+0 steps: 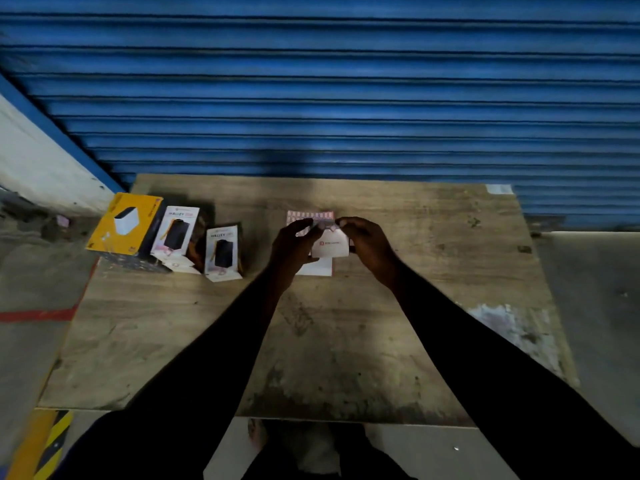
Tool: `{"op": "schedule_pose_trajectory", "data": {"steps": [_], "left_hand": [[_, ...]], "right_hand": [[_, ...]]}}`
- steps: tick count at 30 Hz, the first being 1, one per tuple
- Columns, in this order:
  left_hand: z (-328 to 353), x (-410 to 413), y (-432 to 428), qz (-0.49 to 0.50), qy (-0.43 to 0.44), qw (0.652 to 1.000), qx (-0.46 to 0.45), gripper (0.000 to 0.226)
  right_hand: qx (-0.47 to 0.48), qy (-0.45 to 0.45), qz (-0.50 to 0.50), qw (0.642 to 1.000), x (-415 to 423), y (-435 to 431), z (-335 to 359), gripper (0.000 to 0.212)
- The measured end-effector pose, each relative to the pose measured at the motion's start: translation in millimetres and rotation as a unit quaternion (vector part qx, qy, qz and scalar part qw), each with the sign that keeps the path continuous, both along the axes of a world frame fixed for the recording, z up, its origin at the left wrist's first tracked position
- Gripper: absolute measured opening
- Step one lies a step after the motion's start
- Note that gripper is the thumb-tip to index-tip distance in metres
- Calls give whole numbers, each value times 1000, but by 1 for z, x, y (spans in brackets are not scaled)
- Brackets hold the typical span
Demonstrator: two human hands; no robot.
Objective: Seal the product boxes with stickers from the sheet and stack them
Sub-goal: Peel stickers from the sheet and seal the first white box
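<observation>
– Both hands grip the box [330, 245]: left hand [294, 242] round its left side, right hand [367, 244] round its right, held just above the sheet [304, 216] on the table [346, 341].

– Is the sticker on yet?

– Hard to say. Their fingertips meet at the box's top edge, and something small sits there, maybe a sticker being pressed down, but it is too blurred to be sure.

– So which step is this?

– Sealing this box, I'd judge, mid-way.

– And the others?

– At the table's left edge stand a yellow box [121, 225] and two white boxes [176, 233] [221, 251], side by side in a row. Whether they are sealed I cannot tell.

– Stacked?

– No, none appears to rest on another. Stacking seems wholly left to do, and the sheet shows plenty of stickers.
</observation>
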State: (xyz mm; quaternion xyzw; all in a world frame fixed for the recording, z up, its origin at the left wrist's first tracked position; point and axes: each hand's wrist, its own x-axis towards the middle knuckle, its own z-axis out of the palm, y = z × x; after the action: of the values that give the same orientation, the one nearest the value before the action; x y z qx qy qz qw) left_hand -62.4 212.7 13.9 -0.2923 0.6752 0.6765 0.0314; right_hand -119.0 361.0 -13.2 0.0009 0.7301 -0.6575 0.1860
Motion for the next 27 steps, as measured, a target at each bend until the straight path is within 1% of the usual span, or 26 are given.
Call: {"op": "schedule_pose_trajectory", "data": {"steps": [2, 5, 7, 10, 11, 13, 15, 18, 23, 27], "left_hand": [[-5, -5, 3, -33, 10, 999, -25, 53], [-14, -12, 7, -92, 47, 994, -38, 57], [-27, -15, 7, -132, 75, 986, -67, 59], [-48, -26, 3, -159, 102, 966, -178, 74], [-54, -32, 1, -156, 114, 960, -200, 77], [-67, -45, -2, -144, 156, 953, -218, 73], [-75, -57, -5, -136, 198, 944, -224, 64], [-94, -72, -11, -112, 263, 932, -222, 54], [-103, -80, -16, -94, 310, 921, -218, 47], [-103, -75, -15, -92, 337, 921, -174, 44]], "right_hand": [[12, 34, 24, 999, -2, 9, -1, 13], [43, 90, 32, 995, -9, 23, -12, 32], [47, 115, 38, 992, -15, 29, -25, 40], [43, 147, 33, 988, -28, 33, -39, 41], [41, 159, 28, 986, -33, 32, -43, 41], [32, 192, 19, 981, -45, 30, -52, 40], [18, 215, 14, 976, -56, 27, -59, 42], [-21, 244, 12, 970, -68, 22, -71, 39], [-44, 286, 23, 957, -74, 15, -76, 36], [-20, 309, 31, 950, -71, 15, -80, 35]]}}
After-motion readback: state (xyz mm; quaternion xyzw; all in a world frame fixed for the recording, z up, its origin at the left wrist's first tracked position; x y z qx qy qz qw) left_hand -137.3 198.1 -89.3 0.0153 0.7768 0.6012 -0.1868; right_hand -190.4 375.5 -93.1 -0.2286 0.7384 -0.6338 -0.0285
